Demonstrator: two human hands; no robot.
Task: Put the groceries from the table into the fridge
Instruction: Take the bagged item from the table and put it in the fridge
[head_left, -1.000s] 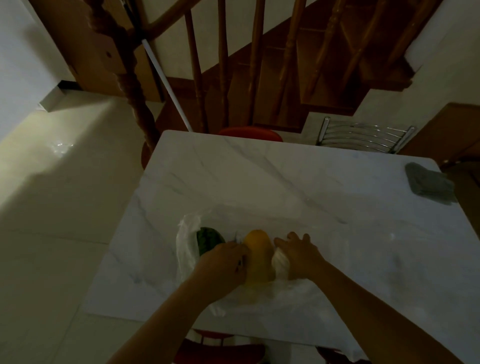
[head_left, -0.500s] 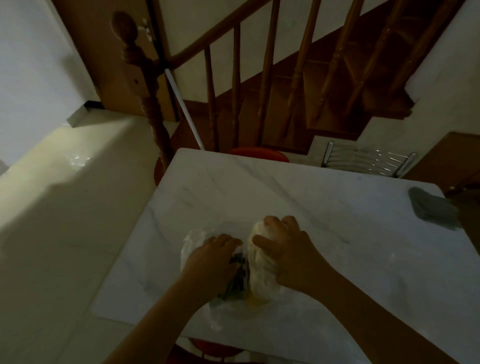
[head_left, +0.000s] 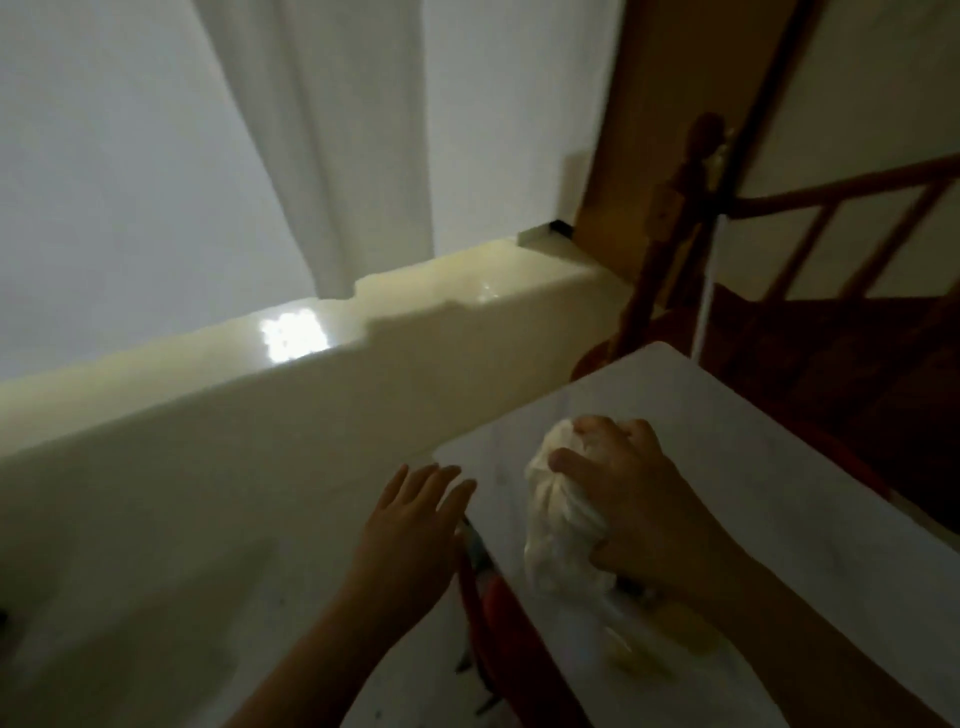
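A white plastic grocery bag (head_left: 558, 514) is gathered into a bunch above the white marble table (head_left: 779, 499). My right hand (head_left: 639, 493) is closed around the bag's bunched top. A yellowish item (head_left: 670, 636) shows through the thin plastic at the bag's lower end, near my wrist. My left hand (head_left: 410, 525) hovers past the table's left edge, over the floor, fingers spread and holding nothing. The bag's other contents are hidden. No fridge is in view.
A red stool or chair (head_left: 498, 623) sits under the table's left edge. A wooden stair railing with a newel post (head_left: 685, 208) rises at the right. Pale glossy floor (head_left: 182, 467) stretches left to a white wall (head_left: 130, 156).
My view has swung to the left. My left hand has let go of the bag and moved off the table's edge. My right hand has gathered the bag and holds it alone.
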